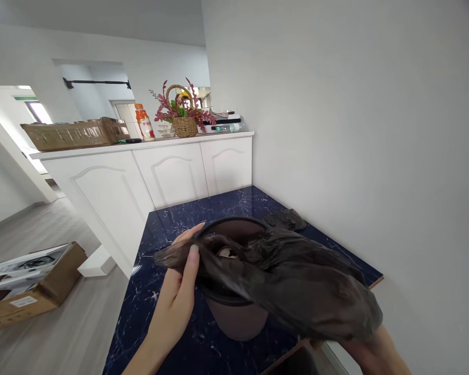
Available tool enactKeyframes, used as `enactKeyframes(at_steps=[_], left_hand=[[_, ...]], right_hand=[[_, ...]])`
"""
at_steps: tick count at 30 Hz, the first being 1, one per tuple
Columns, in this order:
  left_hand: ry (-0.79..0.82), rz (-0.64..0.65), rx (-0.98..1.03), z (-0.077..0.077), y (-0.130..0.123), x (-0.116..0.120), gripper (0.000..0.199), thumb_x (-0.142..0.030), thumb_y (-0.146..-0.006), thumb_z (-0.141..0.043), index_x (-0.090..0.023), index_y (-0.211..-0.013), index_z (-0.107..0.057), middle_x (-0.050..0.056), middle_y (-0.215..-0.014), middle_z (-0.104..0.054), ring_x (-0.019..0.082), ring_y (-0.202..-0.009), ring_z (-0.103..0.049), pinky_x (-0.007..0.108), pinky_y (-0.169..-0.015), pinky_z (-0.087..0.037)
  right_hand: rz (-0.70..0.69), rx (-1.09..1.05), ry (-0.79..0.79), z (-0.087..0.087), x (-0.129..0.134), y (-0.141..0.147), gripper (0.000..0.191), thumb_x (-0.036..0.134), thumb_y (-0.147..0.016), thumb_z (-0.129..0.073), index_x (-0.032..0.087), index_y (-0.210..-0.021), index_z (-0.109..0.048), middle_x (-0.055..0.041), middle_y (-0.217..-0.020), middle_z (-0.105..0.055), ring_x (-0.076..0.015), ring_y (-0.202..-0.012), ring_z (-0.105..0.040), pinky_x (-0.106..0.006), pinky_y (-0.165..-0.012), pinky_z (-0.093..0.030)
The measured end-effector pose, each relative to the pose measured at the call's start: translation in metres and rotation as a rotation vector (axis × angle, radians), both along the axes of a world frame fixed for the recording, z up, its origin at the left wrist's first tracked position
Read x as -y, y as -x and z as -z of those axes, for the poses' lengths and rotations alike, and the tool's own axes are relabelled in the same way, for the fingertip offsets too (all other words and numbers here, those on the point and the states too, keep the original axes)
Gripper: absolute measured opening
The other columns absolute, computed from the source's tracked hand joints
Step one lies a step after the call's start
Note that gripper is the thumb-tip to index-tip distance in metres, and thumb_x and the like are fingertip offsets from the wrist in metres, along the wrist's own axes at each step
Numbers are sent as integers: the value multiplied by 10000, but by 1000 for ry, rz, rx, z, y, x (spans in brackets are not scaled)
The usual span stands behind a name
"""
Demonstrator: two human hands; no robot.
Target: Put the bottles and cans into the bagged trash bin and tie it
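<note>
A dark round trash bin (238, 320) stands upright on the blue marbled tabletop. A thin black plastic bag (308, 281) spreads across its mouth and to the right, partly inside. My left hand (182, 276) is at the bin's left rim, thumb on top, pinching the bag's edge. The bag covers most of my right hand (361, 346), at lower right; only its wrist side shows and its fingers are hidden. Down in the bin opening, a small round whitish thing (227, 252) is partly visible.
Another crumpled black bag (286, 219) lies behind the bin by the wall. A white cabinet (175, 172) beyond the table carries a cardboard box (74, 134), an orange-capped bottle (144, 122) and a flower basket (185, 126). An open carton (58, 278) sits on the floor at left.
</note>
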State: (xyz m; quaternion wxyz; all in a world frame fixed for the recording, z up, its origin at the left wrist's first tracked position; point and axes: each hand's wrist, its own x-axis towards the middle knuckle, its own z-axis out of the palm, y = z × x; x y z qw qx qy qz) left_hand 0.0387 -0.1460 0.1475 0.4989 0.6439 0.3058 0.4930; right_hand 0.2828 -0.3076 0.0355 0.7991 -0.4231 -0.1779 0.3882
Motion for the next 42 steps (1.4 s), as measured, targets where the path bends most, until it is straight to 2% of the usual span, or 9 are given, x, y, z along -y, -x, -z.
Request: enactKeyframes(at_steps=[7,13,16,18,22,27,33,38,42], left_hand=[[71,13,189,-29,-6,3,470,-603,-1044,-574,-209,-1198,-779,81,-1448,-704,297,-1393,-602,344,-1123,-527],[196,107,515,-54,-17,-6,277,-486,-1019,-684,-216,-960,-701,39,-1003,-784,245,-1143,-742,372,-1027,-614],[246,234,621,-63,-21,-4,256,-313,-1070,-631,-203,-842,-595,-74,-636,-512,91,-632,-640,334,-988,-636],[292,307,619,-67,-23,-3,295,-233,-1083,-583,-189,-795,-537,-98,-612,-343,43,-458,-385,234,-771,-646],[302,411,421,-62,-22,-7,357,-341,-1062,-620,-197,-767,-481,-84,-679,-255,60,-480,-195,154,-386,-331],[40,458,-136,-54,-15,-11,458,-545,-1085,-497,-223,-761,-478,-73,-630,-273,108,-518,-241,238,-481,-301],[-440,493,-826,-60,-14,-7,363,-299,-1087,-403,-229,-772,-571,18,-717,-637,188,-634,-569,316,-646,-385],[-588,270,-835,-58,-17,-14,254,-325,-1056,-423,-236,-871,-574,65,-884,-675,250,-751,-607,340,-662,-377],[-418,275,-618,-63,-15,-16,369,-403,-1105,-355,-240,-841,-554,46,-844,-680,237,-782,-618,345,-735,-430]], right_hand=[[34,54,-101,-67,-31,-10,376,560,-826,-860,288,-1082,-819,-81,-1282,-782,-347,-1318,-662,-502,-1091,-572],[-18,46,-438,-102,-57,-9,135,449,-879,-795,375,-990,-817,7,-1385,-718,-304,-1480,-522,-559,-1247,-403],[-48,45,-503,-118,-68,-4,145,363,-866,-775,339,-741,-705,11,-924,-722,-244,-1057,-713,-498,-1071,-542],[-103,44,-500,-129,-73,-1,368,320,-835,-794,267,-609,-508,45,-647,-477,-131,-587,-533,-361,-817,-597],[-362,119,-426,-145,-80,7,560,360,-856,-808,234,-598,-327,85,-601,-215,-80,-468,-103,-239,-420,-329],[-416,316,-240,-152,-90,21,476,496,-909,-802,245,-729,-440,77,-672,-285,-94,-535,-146,-229,-423,-137],[-490,192,-4,-157,-101,32,347,357,-891,-747,240,-777,-440,35,-778,-341,-115,-638,-283,-248,-500,-292],[-432,335,-16,-160,-101,42,196,258,-864,-696,230,-790,-517,32,-759,-365,-121,-660,-317,-248,-528,-298],[-326,386,-19,-160,-108,43,158,265,-842,-681,231,-979,-611,83,-666,-308,-105,-588,-222,-239,-485,-172]])
